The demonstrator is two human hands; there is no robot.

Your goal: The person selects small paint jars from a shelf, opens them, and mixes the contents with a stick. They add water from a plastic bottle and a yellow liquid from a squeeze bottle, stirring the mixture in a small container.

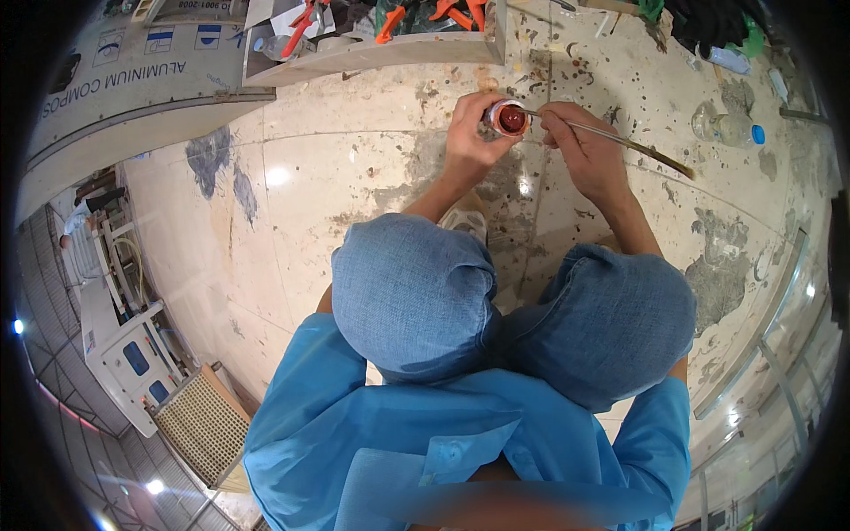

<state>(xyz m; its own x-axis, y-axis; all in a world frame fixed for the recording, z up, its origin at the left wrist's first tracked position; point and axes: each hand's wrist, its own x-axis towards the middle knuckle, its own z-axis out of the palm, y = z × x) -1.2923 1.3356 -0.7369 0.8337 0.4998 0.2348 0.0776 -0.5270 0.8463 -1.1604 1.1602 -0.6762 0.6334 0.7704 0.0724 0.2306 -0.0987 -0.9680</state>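
My left hand [471, 134] is wrapped round a small jar [492, 133] with dark red paint-like stuff [512, 118] in its open mouth. A long, thin paintbrush [611, 135] is pinched in the fingers of my right hand [584, 152]. Its slender end reaches the jar's mouth; whether the tip dips into the red stuff I cannot tell. The wider, yellowish-brown bristle end points away to the right. Both hands are above the floor, in front of my bent knees.
An open wooden box [381, 55] with orange-handled tools stands ahead. A stack of printed panels [142, 88] is at the far left. On the stained tile floor [305, 186], a clear bottle with a blue cap [728, 129] lies at the right, near black cloth [708, 25].
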